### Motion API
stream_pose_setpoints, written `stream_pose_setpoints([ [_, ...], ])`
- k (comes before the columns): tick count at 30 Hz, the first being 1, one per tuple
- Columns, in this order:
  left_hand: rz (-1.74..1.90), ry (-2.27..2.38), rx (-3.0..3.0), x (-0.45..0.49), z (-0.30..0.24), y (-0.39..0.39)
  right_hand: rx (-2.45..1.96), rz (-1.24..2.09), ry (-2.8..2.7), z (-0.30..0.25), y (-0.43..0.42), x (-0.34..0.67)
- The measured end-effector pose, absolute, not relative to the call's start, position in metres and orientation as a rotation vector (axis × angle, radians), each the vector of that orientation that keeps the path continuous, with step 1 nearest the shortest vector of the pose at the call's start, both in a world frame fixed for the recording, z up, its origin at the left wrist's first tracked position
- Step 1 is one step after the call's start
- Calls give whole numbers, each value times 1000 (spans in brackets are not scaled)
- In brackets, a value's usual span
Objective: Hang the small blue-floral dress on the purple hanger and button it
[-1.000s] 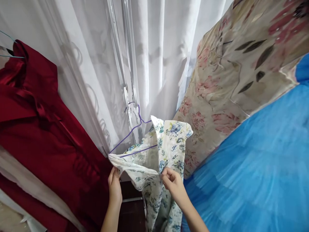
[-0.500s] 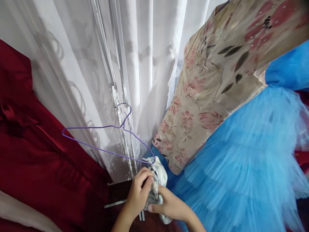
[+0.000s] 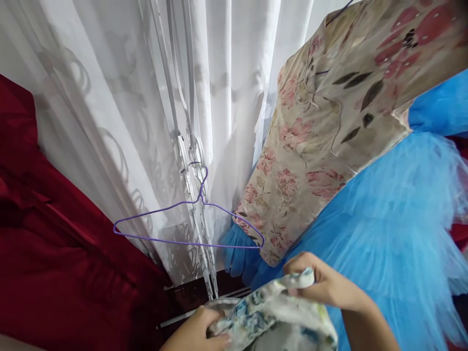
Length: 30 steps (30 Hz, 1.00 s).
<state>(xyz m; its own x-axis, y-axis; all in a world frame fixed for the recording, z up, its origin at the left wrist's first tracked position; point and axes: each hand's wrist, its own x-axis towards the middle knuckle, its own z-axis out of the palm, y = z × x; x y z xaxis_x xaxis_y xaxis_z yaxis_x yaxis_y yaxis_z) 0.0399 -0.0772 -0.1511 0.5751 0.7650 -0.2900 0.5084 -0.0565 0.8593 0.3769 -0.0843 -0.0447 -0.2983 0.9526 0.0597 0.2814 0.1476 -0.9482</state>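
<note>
Between my two hands is a pale garment (image 3: 270, 317) with a blue, green and yellow floral print. My left hand (image 3: 204, 331), at the bottom edge of the view, has its fingers closed on the garment's left side. The fingers of my right hand (image 3: 325, 280) pinch a strap-like upper edge of the same garment. Just above hangs a bare purple wire hanger (image 3: 188, 243), hooked on a white metal stand (image 3: 193, 195) and apart from both hands. The lower part of the garment runs out of the frame.
Dark red cloth (image 3: 62, 234) fills the left side. To the right hang a beige floral dress (image 3: 292, 161) and a tiered blue tulle dress (image 3: 380, 224). White curtains (image 3: 234, 73) cover the back, behind the stand.
The garment has come off the hanger's right end and is now lower, stretched between my hands. My hands have moved apart, and the hanger has swung right and hangs more level.
</note>
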Motion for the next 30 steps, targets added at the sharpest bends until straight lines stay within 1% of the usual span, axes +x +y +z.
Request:
stream_pose_setpoints([
  [2, 491, 1191, 1758, 26, -147, -75, -1163, 1094, -1796, -25, -56, 384],
  [5, 756, 1289, 1798, 6, -126, -73, -1008, 976, -1677, -9, 1, 367],
  [7, 868, 1309, 1870, -6, -104, -73, -869, 1051, -1538, -11, 35, 342],
  [10, 1025, 1305, 2024, -31, -73, -70, -800, 1313, -1349, -23, 66, 300],
  [13, 1130, 1371, 2237, -71, -53, -59, -784, 1452, -1347, -32, 72, 280],
  [15, 1118, 1509, 2374, -101, -50, -49, -783, 1487, -1381, -31, 68, 279],
  [19, 1143, 1843, 2332, -145, -50, -26, -845, 1528, -1428, -20, 58, 288],
  [21, 1277, 1919, 2318, -152, -43, -13, -861, 1546, -1455, -15, 54, 291],
  [24, 1486, 1999, 2394, -150, -18, 12, -866, 1561, -1497, -10, 49, 293],
  [27, 1568, 1889, 2383, -138, 15, 47, -898, 1545, -1473, -6, 46, 293],
  [30, 1501, 1557, 2224, -117, 40, 79, -917, 1541, -1432, 0, 43, 292],
])
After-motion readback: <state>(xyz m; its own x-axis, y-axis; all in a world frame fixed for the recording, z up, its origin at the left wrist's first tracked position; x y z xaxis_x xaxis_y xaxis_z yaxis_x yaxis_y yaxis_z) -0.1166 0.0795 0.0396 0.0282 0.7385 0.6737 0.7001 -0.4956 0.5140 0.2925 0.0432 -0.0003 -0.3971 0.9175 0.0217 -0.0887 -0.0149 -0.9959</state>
